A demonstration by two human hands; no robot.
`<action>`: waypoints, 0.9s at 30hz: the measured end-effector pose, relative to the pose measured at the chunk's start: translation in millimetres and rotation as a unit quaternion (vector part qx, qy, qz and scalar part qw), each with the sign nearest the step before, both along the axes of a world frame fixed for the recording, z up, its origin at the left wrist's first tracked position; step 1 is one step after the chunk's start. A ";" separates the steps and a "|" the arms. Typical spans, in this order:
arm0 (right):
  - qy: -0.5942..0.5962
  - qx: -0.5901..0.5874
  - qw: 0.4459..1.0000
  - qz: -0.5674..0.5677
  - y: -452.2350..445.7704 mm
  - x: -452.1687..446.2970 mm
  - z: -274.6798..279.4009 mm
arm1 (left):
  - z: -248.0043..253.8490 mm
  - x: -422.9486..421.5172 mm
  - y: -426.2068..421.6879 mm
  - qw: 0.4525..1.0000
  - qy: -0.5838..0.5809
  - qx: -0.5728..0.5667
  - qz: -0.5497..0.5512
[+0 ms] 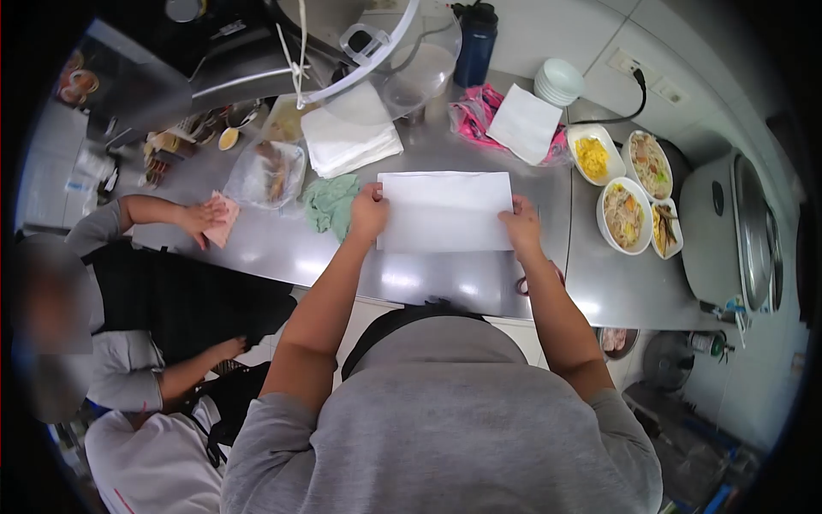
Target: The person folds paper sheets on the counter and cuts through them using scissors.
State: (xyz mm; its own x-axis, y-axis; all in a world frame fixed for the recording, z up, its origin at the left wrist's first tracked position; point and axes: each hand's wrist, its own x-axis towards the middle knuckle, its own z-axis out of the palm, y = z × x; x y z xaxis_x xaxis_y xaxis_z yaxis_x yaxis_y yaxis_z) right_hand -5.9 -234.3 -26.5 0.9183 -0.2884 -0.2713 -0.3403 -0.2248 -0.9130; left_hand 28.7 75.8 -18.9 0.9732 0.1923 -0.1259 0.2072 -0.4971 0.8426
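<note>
A white paper sheet [445, 212] lies in front of me on the steel counter, or just above it; I cannot tell which. My left hand [370, 212] grips its left edge, fingers closed. At the opposite edge my right hand [521, 226] pinches the sheet between thumb and fingers. Just left of my left hand is a crumpled green cloth [332, 204]. Behind it sits a stack of similar white sheets [353, 133]. A red ring-shaped item [524, 284], partly hidden, lies by my right wrist.
Bowls of noodles [626, 214] and dishes of food [592, 158] stand at right, beside a large cooker [728, 227]. Pink plastic packaging [475, 111] and a dark bottle [475, 44] are behind. At left, a co-worker's hand [205, 221] presses a pink cloth [224, 224] on the counter [411, 278].
</note>
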 end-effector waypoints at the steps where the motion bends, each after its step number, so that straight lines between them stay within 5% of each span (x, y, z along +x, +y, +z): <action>1: 0.000 -0.026 1.000 -0.018 7.4 -0.6 11.2 | -2.8 3.9 1.0 1.000 0.009 0.015 0.001; 7: -0.030 -0.130 0.989 -0.055 20.4 -5.7 7.1 | -4.0 8.7 12.1 0.997 -0.055 -0.048 -0.008; 17: -0.009 -0.189 0.981 -0.036 32.0 -6.9 25.5 | 11.5 5.8 5.6 0.997 -0.068 0.004 -0.047; 20: -0.166 -0.388 0.906 -0.021 41.2 -16.8 32.7 | 13.9 8.5 4.0 0.996 -0.071 -0.008 -0.056; 27: -0.227 -0.442 0.852 0.166 38.6 -29.3 28.5 | 9.7 -7.3 10.4 0.997 -0.061 -0.009 -0.043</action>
State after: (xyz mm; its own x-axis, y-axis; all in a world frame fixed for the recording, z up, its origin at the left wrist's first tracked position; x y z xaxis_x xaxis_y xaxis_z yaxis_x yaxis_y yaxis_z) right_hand -35.2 -195.7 1.9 0.9413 0.0999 0.3224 0.2191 -0.9075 -0.3584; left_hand 21.4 86.1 -9.2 0.9942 0.1072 -0.0084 0.0605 -0.4932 0.8678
